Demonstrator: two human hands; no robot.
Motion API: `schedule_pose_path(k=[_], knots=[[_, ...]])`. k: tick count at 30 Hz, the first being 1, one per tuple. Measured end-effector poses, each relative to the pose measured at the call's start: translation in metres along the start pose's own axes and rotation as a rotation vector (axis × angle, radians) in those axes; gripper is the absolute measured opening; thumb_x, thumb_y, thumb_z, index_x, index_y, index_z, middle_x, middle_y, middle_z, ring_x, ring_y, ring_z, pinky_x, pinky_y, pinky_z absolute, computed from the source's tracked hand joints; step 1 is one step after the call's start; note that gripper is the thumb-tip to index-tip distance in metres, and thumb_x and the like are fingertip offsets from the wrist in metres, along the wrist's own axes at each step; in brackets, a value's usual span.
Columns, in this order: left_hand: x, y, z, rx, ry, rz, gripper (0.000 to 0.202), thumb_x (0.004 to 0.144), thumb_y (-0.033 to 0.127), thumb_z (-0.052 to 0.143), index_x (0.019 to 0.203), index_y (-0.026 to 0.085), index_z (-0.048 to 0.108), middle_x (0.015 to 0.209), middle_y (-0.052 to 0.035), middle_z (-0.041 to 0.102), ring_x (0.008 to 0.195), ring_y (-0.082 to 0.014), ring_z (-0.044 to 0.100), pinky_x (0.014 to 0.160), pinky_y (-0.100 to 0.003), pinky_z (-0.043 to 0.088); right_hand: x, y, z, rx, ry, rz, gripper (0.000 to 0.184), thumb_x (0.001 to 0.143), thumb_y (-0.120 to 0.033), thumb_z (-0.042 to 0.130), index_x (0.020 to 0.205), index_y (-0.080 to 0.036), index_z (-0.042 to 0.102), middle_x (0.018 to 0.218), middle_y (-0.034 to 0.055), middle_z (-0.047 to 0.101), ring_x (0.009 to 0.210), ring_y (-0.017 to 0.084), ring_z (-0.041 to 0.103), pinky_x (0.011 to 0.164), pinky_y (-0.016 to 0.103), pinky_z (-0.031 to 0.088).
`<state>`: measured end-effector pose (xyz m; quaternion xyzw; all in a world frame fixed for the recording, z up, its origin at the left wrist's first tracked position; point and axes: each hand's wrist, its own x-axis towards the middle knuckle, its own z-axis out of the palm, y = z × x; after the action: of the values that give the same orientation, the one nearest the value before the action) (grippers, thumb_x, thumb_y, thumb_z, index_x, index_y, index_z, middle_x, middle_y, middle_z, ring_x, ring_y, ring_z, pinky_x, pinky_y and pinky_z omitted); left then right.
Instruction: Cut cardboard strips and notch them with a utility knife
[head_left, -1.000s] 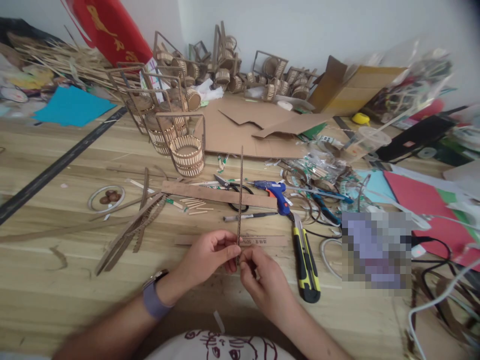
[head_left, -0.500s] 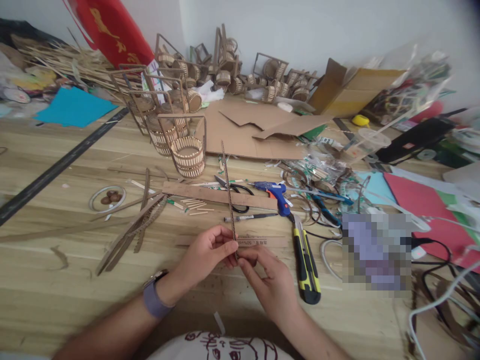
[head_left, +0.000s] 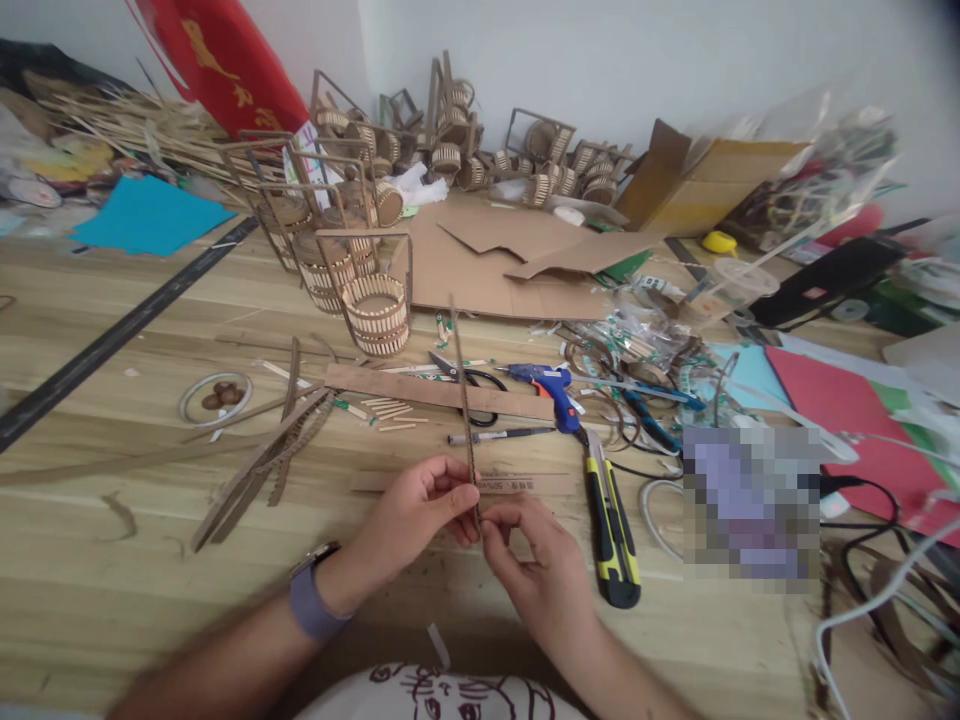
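A thin brown cardboard strip (head_left: 463,400) stands edge-on to me and points away over the table. My left hand (head_left: 420,505) pinches it near its lower end between thumb and fingers. At that same end, the thumb and forefinger of my right hand (head_left: 544,565) are pinched together against the strip; the exact contact is too small to make out. Beneath the hands lies a flat printed cardboard strip (head_left: 525,484). A yellow and black box cutter (head_left: 611,520) rests just right of my right hand. Beyond are a pen (head_left: 510,434), scissors (head_left: 484,392) and a blue glue gun (head_left: 546,385).
Small slatted buckets with tall handles (head_left: 376,315) stand at the back left. Loose cardboard strips (head_left: 262,465) and a ring holding brown pieces (head_left: 217,398) lie left. Cardboard sheets (head_left: 495,260) cover the back middle. Cables (head_left: 862,590) and coloured paper (head_left: 832,410) crowd the right.
Both hands and the cardboard strip have shifted slightly right, and the strip's far tip sits a little lower in view. The grip looks the same.
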<state>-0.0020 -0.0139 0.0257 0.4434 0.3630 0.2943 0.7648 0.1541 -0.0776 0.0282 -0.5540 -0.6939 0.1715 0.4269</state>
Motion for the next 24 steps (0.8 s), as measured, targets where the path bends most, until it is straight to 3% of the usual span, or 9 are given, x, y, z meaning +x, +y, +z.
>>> schedule_pose_path(k=[3, 6, 10, 12, 18, 24], knots=[[-0.001, 0.001, 0.001, 0.072, -0.039, -0.004, 0.049, 0.078, 0.060, 0.072, 0.094, 0.015, 0.063, 0.067, 0.0005, 0.064, 0.055, -0.0131, 0.060, 0.054, -0.024, 0.048, 0.000, -0.001, 0.000, -0.053, -0.003, -0.060, 0.018, 0.088, -0.012, 0.053, 0.074, -0.024, 0.056, 0.066, -0.0030, 0.064, 0.061, 0.013, 0.060, 0.059, 0.026, 0.046], [-0.005, 0.002, 0.002, 0.282, -0.029, 0.039, 0.044, 0.088, 0.059, 0.059, 0.092, 0.016, 0.065, 0.065, 0.0001, 0.063, 0.054, -0.0138, 0.059, 0.052, -0.024, 0.045, 0.001, 0.001, -0.002, -0.117, 0.018, -0.102, 0.017, 0.088, -0.011, 0.052, 0.076, -0.024, 0.055, 0.066, -0.0028, 0.063, 0.061, 0.014, 0.059, 0.059, 0.027, 0.044], [-0.013, 0.003, 0.004, 0.754, 0.132, 0.283, 0.028, 0.095, 0.043, 0.054, 0.091, 0.018, 0.068, 0.074, -0.0031, 0.067, 0.068, -0.0183, 0.064, 0.064, -0.028, 0.047, 0.004, 0.005, -0.007, -0.250, 0.093, -0.108, 0.017, 0.086, -0.011, 0.051, 0.078, -0.025, 0.053, 0.064, -0.0026, 0.059, 0.061, 0.016, 0.057, 0.060, 0.029, 0.043], [-0.016, 0.003, 0.005, 0.916, 0.132, 0.415, 0.024, 0.097, 0.037, 0.055, 0.090, 0.018, 0.068, 0.081, -0.0049, 0.069, 0.076, -0.0200, 0.064, 0.069, -0.028, 0.047, 0.005, 0.008, -0.009, -0.281, 0.098, -0.121, 0.016, 0.087, -0.011, 0.051, 0.081, -0.025, 0.054, 0.068, -0.0016, 0.060, 0.064, 0.017, 0.058, 0.062, 0.030, 0.044], [-0.015, -0.001, 0.004, 1.155, 0.047, 0.485, 0.022, 0.100, 0.028, 0.052, 0.084, 0.019, 0.064, 0.083, -0.0055, 0.068, 0.079, -0.0211, 0.064, 0.072, -0.029, 0.047, 0.008, 0.013, -0.013, -0.242, -0.052, -0.243, 0.014, 0.094, -0.012, 0.049, 0.092, -0.022, 0.058, 0.081, 0.0034, 0.064, 0.075, 0.018, 0.060, 0.068, 0.030, 0.048], [-0.016, -0.003, 0.006, 1.267, 0.004, 0.492, 0.021, 0.099, 0.018, 0.048, 0.087, 0.017, 0.065, 0.088, -0.0083, 0.070, 0.084, -0.0229, 0.065, 0.078, -0.032, 0.049, 0.011, 0.018, -0.017, -0.298, -0.176, -0.278, 0.017, 0.097, -0.014, 0.045, 0.089, -0.021, 0.059, 0.079, 0.0039, 0.062, 0.073, 0.019, 0.060, 0.066, 0.031, 0.048]])
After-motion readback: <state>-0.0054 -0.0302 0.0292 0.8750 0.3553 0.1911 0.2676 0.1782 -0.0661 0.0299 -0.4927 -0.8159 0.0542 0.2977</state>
